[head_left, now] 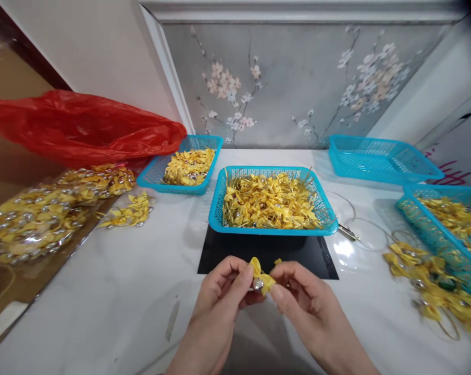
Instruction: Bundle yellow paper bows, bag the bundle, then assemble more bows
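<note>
Between my hands is a yellow ribbon bow [267,283] with a round silver bell on its front. My left hand [222,302] is closed, pinching the bow's left loop between thumb and fingers beside the bell. The bow's right side is pinched by my right hand [311,299], also closed, with a bit of yellow showing above its fingertips. Just beyond the hands stands a blue plastic basket [272,230], heaped with similar yellow bows [270,203] that have thin golden ties. Part of a black mat [267,252] lies under this basket.
At back left are a blue basket [173,189] of bows and a red plastic bag [83,130]. Clear bags of bows [36,224] lie left, near a small bow pile [129,211]. On the right are an empty blue basket [384,174], a partly filled one [426,213] and strung bows [431,286].
</note>
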